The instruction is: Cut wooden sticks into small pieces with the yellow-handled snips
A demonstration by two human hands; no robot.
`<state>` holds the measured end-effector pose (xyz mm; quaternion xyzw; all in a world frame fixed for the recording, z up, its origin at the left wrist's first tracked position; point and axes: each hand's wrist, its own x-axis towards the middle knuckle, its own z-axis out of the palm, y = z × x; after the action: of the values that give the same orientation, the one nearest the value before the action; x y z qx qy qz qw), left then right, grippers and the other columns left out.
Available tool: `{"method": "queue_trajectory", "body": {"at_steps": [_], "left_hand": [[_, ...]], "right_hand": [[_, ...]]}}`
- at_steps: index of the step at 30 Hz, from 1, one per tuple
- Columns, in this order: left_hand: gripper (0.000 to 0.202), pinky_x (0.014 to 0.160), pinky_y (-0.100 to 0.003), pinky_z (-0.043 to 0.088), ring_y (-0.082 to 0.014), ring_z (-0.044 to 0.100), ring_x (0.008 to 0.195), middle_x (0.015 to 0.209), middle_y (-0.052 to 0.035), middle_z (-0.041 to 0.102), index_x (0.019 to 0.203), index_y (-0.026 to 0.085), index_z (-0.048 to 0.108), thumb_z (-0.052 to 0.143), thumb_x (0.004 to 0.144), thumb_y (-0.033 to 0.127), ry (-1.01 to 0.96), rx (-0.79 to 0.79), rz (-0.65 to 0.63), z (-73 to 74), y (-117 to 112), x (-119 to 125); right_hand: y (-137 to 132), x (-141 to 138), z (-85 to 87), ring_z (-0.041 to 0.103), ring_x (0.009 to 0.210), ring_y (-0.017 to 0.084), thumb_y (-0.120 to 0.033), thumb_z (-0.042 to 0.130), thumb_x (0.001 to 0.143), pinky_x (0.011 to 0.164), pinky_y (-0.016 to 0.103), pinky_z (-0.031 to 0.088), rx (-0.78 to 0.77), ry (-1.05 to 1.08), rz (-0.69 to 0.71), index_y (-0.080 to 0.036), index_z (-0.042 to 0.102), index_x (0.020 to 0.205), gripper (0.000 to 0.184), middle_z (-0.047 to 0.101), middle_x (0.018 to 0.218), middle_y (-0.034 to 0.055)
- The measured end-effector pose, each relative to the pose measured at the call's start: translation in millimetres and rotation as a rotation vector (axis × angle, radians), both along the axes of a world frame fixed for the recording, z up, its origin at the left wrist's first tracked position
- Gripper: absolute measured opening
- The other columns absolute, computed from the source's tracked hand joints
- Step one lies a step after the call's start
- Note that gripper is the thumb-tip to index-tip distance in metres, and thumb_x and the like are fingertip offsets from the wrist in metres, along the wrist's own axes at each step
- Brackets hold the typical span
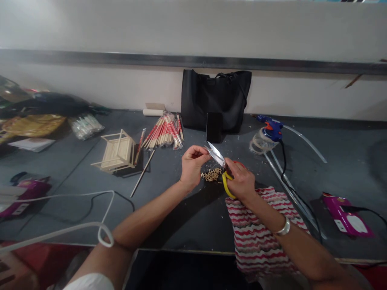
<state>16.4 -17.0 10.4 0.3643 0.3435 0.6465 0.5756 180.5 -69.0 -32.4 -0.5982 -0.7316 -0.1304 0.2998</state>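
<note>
Yellow-handled scissors [216, 154] are in my right hand [243, 182], their blades parted and pointing up and to the left. My left hand [192, 163] is closed in a pinch right by the blade tips; whatever lies between thumb and finger is too small to make out. Below the blades sits a little pile of short cut wooden pieces [211, 175] on the dark table [181, 225]. Under my right forearm a striped red, pink and white cloth [260, 233] hangs over the table's front edge.
Left of my hands stand a small wooden stick model chair [117, 152], a loose stick [143, 172] and wrapped chopsticks [165, 131]. Behind are a black bag [214, 96] and a phone [214, 127]. A blue glue gun [272, 128] and purple power strip [347, 217] lie right.
</note>
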Motion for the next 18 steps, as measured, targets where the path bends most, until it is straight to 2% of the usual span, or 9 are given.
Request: {"method": "queue_trajectory", "body": {"at_steps": [5,11,14,18], "left_hand": [[0.023,0.069,-0.025,0.055,-0.0099,0.063,0.067,0.070,0.0032,0.068,0.063,0.019,0.060,0.080,0.055,0.010,-0.022,-0.007,-0.008,0.8,1.0,-0.5],[0.024,0.069,-0.027,0.057,-0.0105,0.066,0.066,0.074,0.0019,0.070,0.067,0.019,0.059,0.082,0.061,0.012,-0.065,-0.003,-0.081,1.7,0.6,0.1],[0.024,0.068,-0.028,0.058,-0.0115,0.067,0.066,0.074,0.0021,0.070,0.068,0.020,0.059,0.081,0.061,0.013,-0.087,-0.007,-0.114,3.7,0.6,0.3],[0.021,0.067,-0.028,0.056,-0.0122,0.067,0.067,0.074,0.0019,0.070,0.075,0.021,0.063,0.080,0.064,0.017,-0.021,0.010,-0.107,-0.5,5.9,-2.1]], "right_hand": [[0.7,1.5,1.4,0.065,0.071,0.017,-0.016,0.055,0.076,0.064,0.023,0.048,-0.005,-0.002,-0.001,-0.023,0.070,0.120,0.047,0.073,0.083,0.0040],[4.1,1.7,-1.8,0.070,0.075,0.018,-0.016,0.053,0.078,0.064,0.024,0.051,0.056,0.065,0.010,-0.022,0.072,0.111,0.039,0.077,0.087,0.0050],[8.3,5.1,-3.5,0.070,0.074,0.018,-0.021,0.052,0.082,0.066,0.025,0.053,0.034,0.162,-0.023,-0.021,0.072,0.110,0.034,0.077,0.087,0.0052],[13.4,9.6,-3.7,0.066,0.062,0.016,-0.031,0.050,0.087,0.063,0.025,0.053,0.042,0.263,-0.047,-0.020,0.072,0.107,0.031,0.074,0.077,0.0030]]}}
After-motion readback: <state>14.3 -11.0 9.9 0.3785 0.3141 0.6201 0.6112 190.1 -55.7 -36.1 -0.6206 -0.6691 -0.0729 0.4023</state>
